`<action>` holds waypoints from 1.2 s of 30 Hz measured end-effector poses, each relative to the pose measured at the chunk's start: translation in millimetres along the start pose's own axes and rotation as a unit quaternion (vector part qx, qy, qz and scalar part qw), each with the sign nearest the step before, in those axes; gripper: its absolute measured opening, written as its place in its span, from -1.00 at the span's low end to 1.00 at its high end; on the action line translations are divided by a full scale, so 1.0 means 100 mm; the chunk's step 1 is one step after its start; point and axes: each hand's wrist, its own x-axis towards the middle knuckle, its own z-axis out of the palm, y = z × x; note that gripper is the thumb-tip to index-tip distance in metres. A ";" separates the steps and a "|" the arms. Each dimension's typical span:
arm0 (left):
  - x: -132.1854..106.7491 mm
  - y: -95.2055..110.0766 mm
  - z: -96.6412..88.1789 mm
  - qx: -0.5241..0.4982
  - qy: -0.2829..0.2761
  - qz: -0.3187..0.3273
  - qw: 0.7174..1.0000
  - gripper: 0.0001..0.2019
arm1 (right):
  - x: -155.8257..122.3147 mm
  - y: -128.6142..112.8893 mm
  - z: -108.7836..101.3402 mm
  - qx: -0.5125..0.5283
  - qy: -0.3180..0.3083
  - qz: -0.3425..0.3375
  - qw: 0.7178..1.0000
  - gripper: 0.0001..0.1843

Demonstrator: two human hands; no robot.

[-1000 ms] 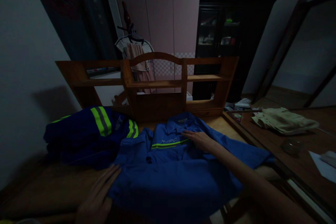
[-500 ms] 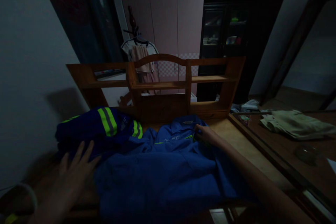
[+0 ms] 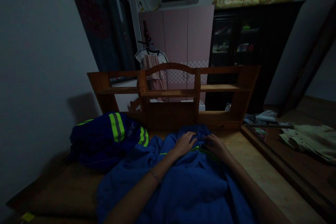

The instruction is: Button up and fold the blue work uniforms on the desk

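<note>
A blue work jacket (image 3: 189, 185) with a thin lime-green stripe across the chest lies spread on the wooden desk in front of me. My left hand (image 3: 185, 143) is on its upper chest, fingertips bent onto the cloth just below the collar. Close by on the right, my right hand (image 3: 216, 147) pinches the fabric at the front opening. The fingertips of both hands nearly meet, and dim light hides exactly what lies between them. A bundled dark-blue garment (image 3: 99, 143) with lime-and-grey reflective bands sits to the left, apart from both hands.
A wooden shelf unit (image 3: 170, 93) rises along the desk's back edge. Bare desk surface (image 3: 244, 150) shows right of the jacket. Pale folded cloth (image 3: 309, 140) lies on a brown surface at the far right. A wall (image 3: 39, 77) bounds the left side.
My left hand has come from beside the dark-blue bundle, fingers spread, over to the jacket's upper chest. My right hand stays near the collar. The camera view has shifted.
</note>
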 end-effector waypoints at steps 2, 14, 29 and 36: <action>-0.05 -0.12 0.11 -0.033 -0.012 0.017 0.999 -0.63 | 0.00 -0.04 -0.05 -0.018 0.017 -0.030 0.999 -0.72; 0.19 -0.08 -0.32 0.161 0.069 0.086 0.981 -0.78 | 0.01 -0.14 -0.12 -0.220 0.057 -0.028 0.973 -0.74; -0.15 0.27 0.05 -0.124 0.077 -0.018 0.989 -0.83 | -0.02 -0.17 -0.05 -0.082 0.057 0.022 0.995 -0.72; -0.18 0.09 0.25 -0.233 0.067 -0.055 0.969 -0.83 | -0.02 -0.20 -0.10 -0.019 0.016 0.024 0.999 -0.75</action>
